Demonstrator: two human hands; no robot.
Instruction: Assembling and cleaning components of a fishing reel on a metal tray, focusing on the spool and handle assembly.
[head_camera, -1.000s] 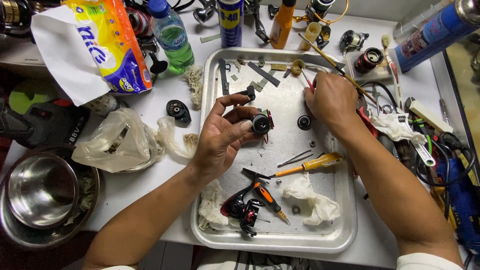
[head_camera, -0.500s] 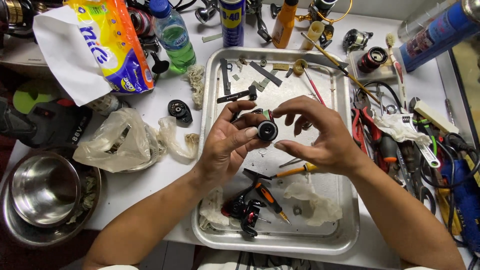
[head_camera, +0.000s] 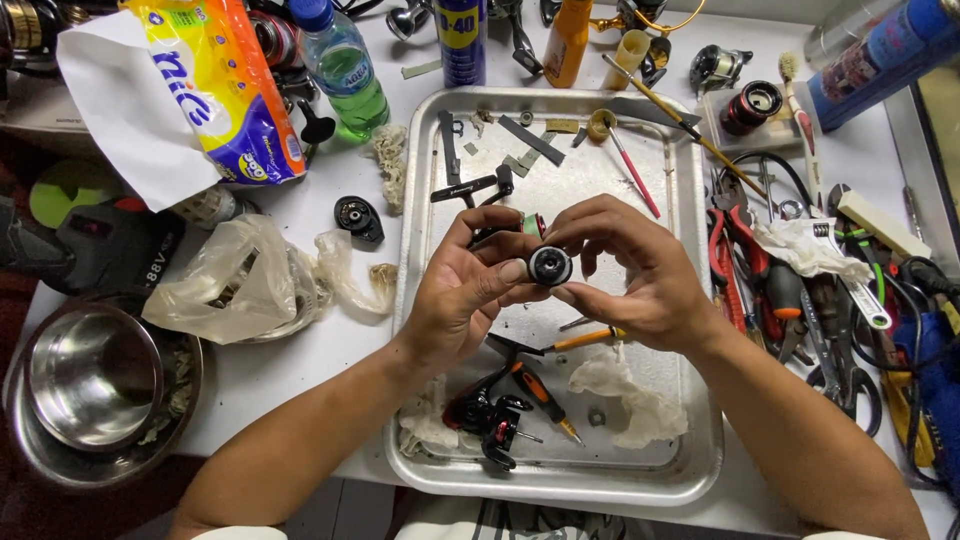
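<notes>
Head view: above the steel tray (head_camera: 420, 300), left hand (head_camera: 465, 295) and right hand (head_camera: 640, 275) pinch a small round black reel part (head_camera: 549, 265), mid-fitting and needing careful alignment.

Two bare forearms, white sleeve edges near the elbows.

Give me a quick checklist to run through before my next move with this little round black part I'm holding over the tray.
1. Both hands on the round black part: ok, left hand and right hand pinch it together.
2. Part held over the metal tray, so a drop lands inside: ok.
3. Orange-handled screwdriver within reach: ok, lying in the tray.
4. Black reel body resting in the tray: ok, at the near edge.
5. Part seated or aligned properly: cannot tell, fingers hide it.
</notes>
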